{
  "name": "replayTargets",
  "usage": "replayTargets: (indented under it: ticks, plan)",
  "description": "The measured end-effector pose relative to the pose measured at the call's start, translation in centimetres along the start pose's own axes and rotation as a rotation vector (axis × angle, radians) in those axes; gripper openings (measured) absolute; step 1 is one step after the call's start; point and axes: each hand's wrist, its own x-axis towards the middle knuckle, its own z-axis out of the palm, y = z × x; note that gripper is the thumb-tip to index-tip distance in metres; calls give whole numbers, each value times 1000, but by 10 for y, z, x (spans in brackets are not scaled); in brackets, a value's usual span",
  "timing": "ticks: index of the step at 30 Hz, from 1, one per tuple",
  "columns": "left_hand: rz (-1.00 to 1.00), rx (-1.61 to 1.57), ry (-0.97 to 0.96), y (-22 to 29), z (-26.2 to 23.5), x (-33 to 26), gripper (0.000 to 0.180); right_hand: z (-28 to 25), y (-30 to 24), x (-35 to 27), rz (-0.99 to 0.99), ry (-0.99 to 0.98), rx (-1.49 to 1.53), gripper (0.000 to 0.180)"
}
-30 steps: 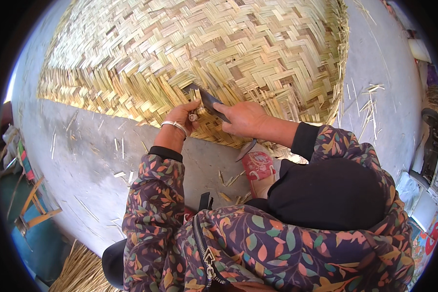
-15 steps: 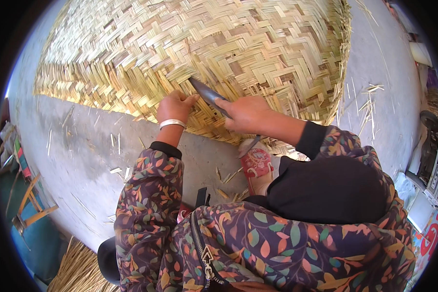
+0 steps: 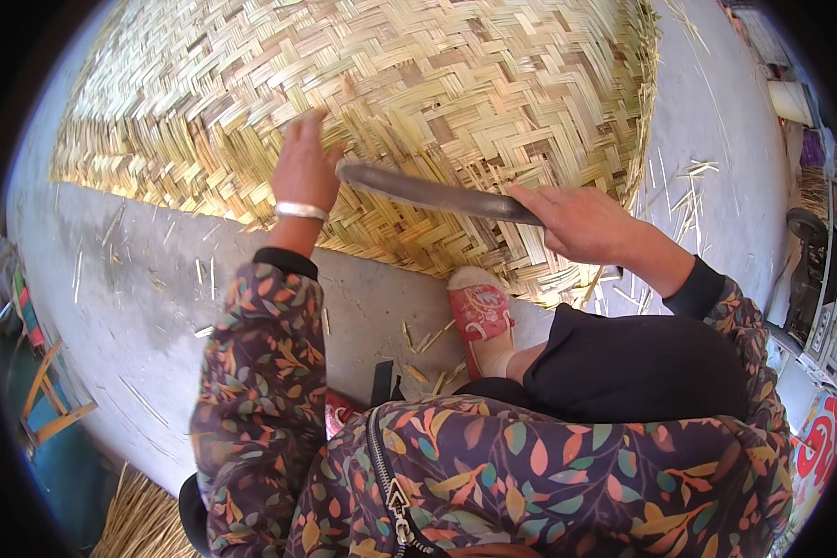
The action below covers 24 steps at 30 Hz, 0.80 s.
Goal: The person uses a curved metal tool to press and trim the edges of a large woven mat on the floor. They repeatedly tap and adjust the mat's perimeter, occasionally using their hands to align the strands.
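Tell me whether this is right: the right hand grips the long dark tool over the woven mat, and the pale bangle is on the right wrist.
Not quite: the head view shows the pale bangle on the left wrist. The right hand does grip the long dark tool over the woven mat.

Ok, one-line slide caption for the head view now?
Over a woven mat, the right hand holds a long dark blade, its far end near the blurred left hand.
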Motion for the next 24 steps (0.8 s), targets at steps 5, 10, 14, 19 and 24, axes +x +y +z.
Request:
replayTargets:
  ticks: [5,10,14,19,24]
  plan:
    - [675,600,-154,17,-11,53,44,2,7,11,-92,43,-93,56]
    - [612,737,-664,50,-26,86,32,-13,5,29,-40,-99,-159,46]
    - [540,657,-753,56,-43,87,28,-23,16,46,46,-16,-229,46]
    - [496,614,-790,42,-32,83,16,-17,23,63,27,-22,-216,44]
    - [532,646,-705,37,-7,76,12,-10,28,72,93,-98,-183,46]
